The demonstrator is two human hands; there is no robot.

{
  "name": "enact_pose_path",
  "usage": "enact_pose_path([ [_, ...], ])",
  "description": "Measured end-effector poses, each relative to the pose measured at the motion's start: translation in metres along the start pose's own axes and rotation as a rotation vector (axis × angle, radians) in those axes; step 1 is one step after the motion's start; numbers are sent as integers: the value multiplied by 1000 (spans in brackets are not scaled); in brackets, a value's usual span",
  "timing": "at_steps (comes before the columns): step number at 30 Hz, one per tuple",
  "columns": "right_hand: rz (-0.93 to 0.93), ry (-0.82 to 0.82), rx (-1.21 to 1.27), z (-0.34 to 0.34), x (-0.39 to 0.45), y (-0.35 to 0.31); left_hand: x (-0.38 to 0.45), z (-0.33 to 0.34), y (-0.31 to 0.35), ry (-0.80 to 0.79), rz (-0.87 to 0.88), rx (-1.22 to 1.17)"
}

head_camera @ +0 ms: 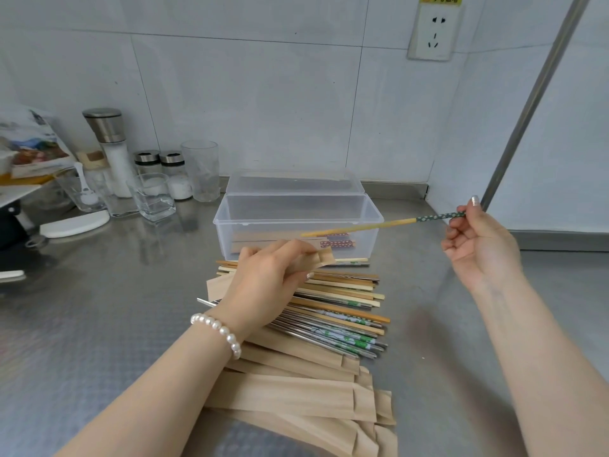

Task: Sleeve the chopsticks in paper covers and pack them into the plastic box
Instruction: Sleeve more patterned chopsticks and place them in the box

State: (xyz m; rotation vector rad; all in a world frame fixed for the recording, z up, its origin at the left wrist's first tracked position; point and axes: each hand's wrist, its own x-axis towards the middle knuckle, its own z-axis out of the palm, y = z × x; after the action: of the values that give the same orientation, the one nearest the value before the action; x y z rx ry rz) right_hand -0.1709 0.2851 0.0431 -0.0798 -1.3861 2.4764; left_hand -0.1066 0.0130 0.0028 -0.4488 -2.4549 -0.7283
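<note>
Steel counter (99, 324), glass jars (179, 183), loose chopsticks (342, 311)

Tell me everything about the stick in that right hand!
The chopstick looks like pale wood with a dark green, white-dotted top end. The right hand pinches that patterned end, holding it nearly level in the air, tip pointing left over the clear plastic box. It has no paper cover on it yet, and nothing else touches it.

Grey tiled wall (247, 94), wall socket (431, 31), steel counter (99, 308).
</note>
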Motion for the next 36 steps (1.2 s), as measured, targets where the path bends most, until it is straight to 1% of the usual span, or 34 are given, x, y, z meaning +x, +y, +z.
enact_pose_path([
  [5, -130, 107, -37, -3, 1, -1, 0, 0, -1, 9, -12, 25],
  [8, -169, 152, -33, -7, 3, -1, 0, -1, -1, 5, -28, 39],
  [17, -222, 157, -101, -5, 2, 2, 0, 1, 0, -9, -17, 32],
  [21, -167, 106, -117, 2, -3, 5, 0, 1, 1, -26, 15, 25],
  [25, 40, -45, -203, 8, -6, 10, 1, 1, 0, -31, 14, 13],
  [27, 97, -109, -239, 10, -7, 13, 1, 1, 0, -32, -2, -3],
  [30, 95, -135, -270, 10, -7, 16, 2, -1, 2, -58, -30, -49],
  [36, 29, -76, -374, 2, -2, 19, 3, -10, 7, -132, -145, -197],
])
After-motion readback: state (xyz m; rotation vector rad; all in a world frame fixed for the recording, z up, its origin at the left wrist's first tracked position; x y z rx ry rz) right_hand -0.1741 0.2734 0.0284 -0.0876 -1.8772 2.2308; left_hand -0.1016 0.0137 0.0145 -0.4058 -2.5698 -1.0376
